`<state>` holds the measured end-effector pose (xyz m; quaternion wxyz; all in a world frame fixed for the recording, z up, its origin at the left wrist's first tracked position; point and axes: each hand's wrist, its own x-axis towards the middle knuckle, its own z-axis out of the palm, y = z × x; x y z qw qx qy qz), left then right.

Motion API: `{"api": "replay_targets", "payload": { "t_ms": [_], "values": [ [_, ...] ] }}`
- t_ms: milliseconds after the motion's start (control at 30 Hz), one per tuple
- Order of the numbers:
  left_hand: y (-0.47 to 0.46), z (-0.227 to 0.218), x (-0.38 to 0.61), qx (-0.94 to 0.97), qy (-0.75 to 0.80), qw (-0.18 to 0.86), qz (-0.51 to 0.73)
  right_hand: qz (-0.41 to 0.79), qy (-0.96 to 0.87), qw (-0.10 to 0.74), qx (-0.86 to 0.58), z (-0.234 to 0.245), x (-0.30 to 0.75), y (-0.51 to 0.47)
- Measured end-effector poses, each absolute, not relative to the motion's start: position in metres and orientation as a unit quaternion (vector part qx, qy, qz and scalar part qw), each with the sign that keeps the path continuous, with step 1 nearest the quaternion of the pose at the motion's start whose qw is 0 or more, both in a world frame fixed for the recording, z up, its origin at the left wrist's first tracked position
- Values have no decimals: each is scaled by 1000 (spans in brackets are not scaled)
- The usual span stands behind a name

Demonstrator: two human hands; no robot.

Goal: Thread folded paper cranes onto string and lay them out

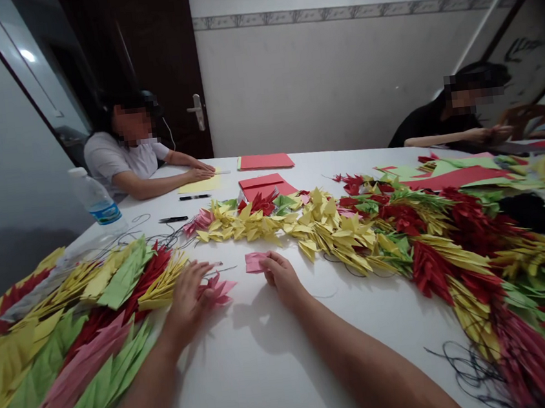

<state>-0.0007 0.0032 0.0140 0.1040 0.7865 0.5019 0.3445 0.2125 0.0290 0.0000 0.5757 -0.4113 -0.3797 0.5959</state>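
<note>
My left hand (188, 297) lies on the white table (289, 358), fingers stretched over a small cluster of pink folded paper pieces (222, 290) beside long strings of folded pieces. My right hand (280, 276) rests a little to the right, its fingers curled and pinching a single pink folded paper piece (254, 262) against the table. A thin thread (221, 269) runs between the two hands.
Strings of yellow, green, red and pink folded pieces (71, 329) cover the left and right (452, 243) sides. A water bottle (97, 203), two pens (173, 219), red paper sheets (265, 161) and black cord (470, 371) lie around. Two other people sit at the far side.
</note>
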Motion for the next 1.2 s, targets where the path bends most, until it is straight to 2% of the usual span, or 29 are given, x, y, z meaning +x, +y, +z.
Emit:
{"api": "replay_targets", "payload": {
  "t_ms": [100, 233, 500, 867, 1200],
  "values": [
    [0, 20, -31, 808, 510, 156, 251, 594, -373, 581, -413, -1, 213, 29],
    [-2, 20, -43, 825, 513, 151, 180, 596, -376, 575, -416, 1, 212, 29],
    [6, 21, -15, 842, 473, 202, 162, 591, -389, 564, -427, 5, 212, 25],
    [2, 15, 5, 828, 486, 192, 201, 563, -465, 543, -414, 5, 206, 20],
    [4, 11, 7, 836, 480, 176, 201, 486, -604, 474, -418, 1, 195, 15]
  ]
}}
